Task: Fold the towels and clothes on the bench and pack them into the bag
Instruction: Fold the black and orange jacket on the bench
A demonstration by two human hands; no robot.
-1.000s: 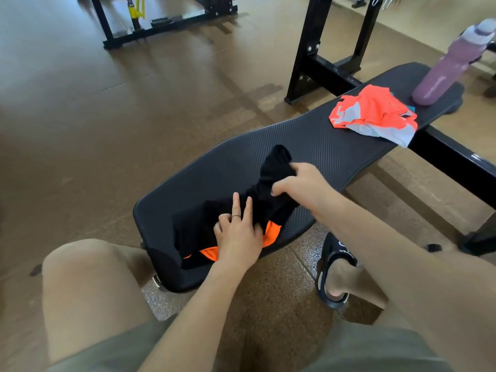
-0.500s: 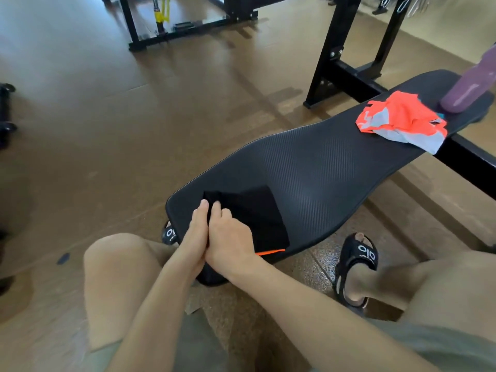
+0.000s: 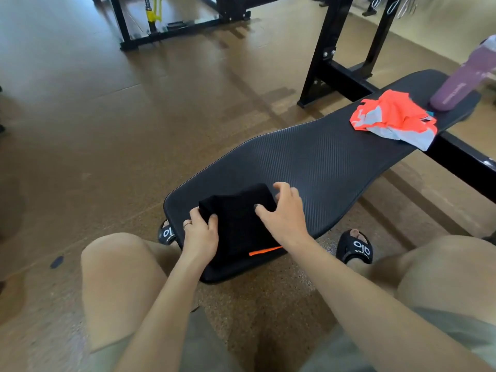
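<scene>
Left hand: fingers pinch black garment left edge
Right hand: fingers curled on garment's right edge
Surface: orange cloth far right

A folded garment lies on the bench's near end; another garment and a bottle sit at the far end.

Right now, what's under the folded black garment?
The black bench pad lies under the black garment, and an orange strip peeks out at its near edge. Anything else beneath is covered.
</scene>
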